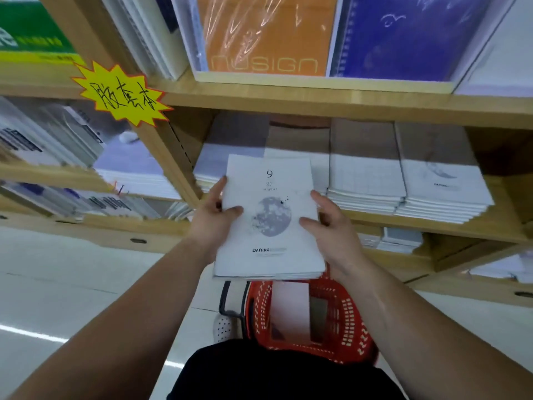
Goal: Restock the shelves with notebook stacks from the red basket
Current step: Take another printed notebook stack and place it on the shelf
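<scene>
Sitting low by the person's legs, red basket (347, 319) w/ a few loose notebooks (288, 308) inside. Above it, L hand (213, 223) & R hand (331, 226) clamp the notebook stack (271, 226) at its sides, thumbs on the moon cover. Beyond: wooden shelf (432, 225) w/ matching piles (366, 174).

Matt paper notebook stack (268, 220); wood shelves (317, 102); plastic basket (346, 313).

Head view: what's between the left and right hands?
The moon-cover notebook stack, held at its side edges by the left hand and right hand, in the head view.
</scene>
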